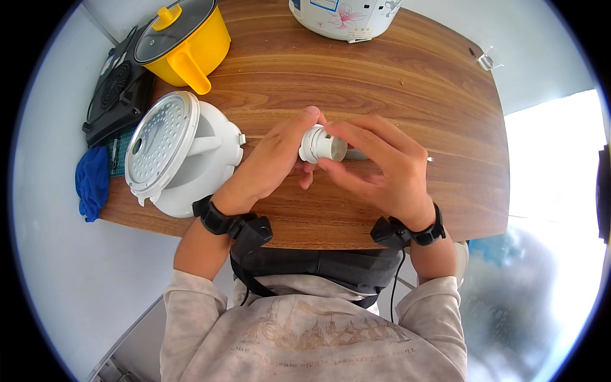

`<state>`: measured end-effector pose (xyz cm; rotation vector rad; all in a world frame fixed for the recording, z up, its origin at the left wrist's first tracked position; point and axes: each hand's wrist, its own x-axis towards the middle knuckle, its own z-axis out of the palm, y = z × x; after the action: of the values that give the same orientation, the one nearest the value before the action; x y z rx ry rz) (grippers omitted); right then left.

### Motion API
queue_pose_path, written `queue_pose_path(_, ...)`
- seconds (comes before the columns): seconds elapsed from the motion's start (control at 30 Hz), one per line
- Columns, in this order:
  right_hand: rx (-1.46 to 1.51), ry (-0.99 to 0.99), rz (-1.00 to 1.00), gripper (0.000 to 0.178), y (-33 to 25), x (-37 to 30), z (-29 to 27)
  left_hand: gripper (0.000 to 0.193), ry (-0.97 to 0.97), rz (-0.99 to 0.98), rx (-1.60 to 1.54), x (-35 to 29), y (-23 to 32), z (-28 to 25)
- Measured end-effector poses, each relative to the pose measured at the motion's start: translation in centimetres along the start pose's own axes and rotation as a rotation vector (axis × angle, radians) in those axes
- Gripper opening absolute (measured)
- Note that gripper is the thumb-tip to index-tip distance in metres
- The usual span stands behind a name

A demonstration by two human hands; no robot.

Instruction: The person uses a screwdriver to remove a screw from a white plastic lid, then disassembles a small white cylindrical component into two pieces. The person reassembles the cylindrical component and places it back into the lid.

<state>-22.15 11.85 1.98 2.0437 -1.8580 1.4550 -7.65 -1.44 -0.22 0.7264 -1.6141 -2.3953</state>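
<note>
A small white plastic cylinder (323, 145) with a stepped collar and an open, hollow end is held above the wooden table. My left hand (275, 156) grips its collar from the left, the fingers partly hidden behind it. From the right, my right hand (385, 167) closes thumb and fingers on the rim of the open end. Beneath the right hand, a thin grey rod-like thing (357, 155) shows in part; its kind is hidden. Left of my left hand sits a white rounded appliance part (219, 121), with a perforated round plate (162, 145) standing tilted against it.
A yellow pot (213, 51) with a glass lid stands at the back left, beside a black appliance (118, 95) with a round vent. A blue cloth (93, 181) hangs at the left edge near a green mat (118, 156). A flower-printed white appliance (344, 22) stands at the back.
</note>
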Motion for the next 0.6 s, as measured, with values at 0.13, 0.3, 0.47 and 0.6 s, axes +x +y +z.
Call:
queue_pose_path(0.13, -0.024, 0.020, -0.025, 0.040, -0.11, 0.00, 0.20, 0.048, 0.007, 0.005, 0.011, -0.15, 0.05, 0.15)
queue_pose_path(0.3, 0.042, -0.005, 0.031, 0.041, -0.12, -0.37, 0.35, 0.047, -0.015, 0.038, 0.067, -0.14, 0.09, 0.25)
queue_pose_path(0.47, 0.084, -0.047, 0.017, 0.042, 0.07, 0.10, -0.02, 0.047, 0.040, 0.079, 0.156, -0.10, 0.07, 0.30)
queue_pose_path(0.6, 0.106, -0.043, 0.050, 0.040, 0.27, 0.03, 0.13, 0.050, 0.049, 0.115, 0.167, 0.12, -0.23, 0.09)
